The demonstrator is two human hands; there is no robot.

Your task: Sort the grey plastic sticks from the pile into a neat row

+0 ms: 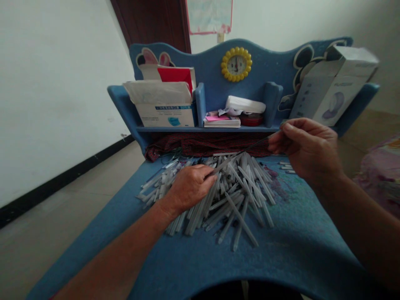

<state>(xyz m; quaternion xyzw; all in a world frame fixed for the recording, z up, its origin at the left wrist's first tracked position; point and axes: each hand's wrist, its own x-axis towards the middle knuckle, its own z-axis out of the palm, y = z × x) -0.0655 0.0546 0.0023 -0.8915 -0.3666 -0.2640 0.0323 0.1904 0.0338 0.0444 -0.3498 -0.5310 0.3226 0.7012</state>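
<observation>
Curved desk edge [246,277] leaves room before piled tubes [215,196].

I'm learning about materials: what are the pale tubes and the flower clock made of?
The tubes: probably smooth plastic, since they look milky and partly see-through. The flower clock: likely plastic, slightly shiny; its rounded petals look moulded.

Tubes [200,210] on the desk [175,266] — cloth [203,141] behind, mask box [165,116] at left in the shelf [187,129]
</observation>
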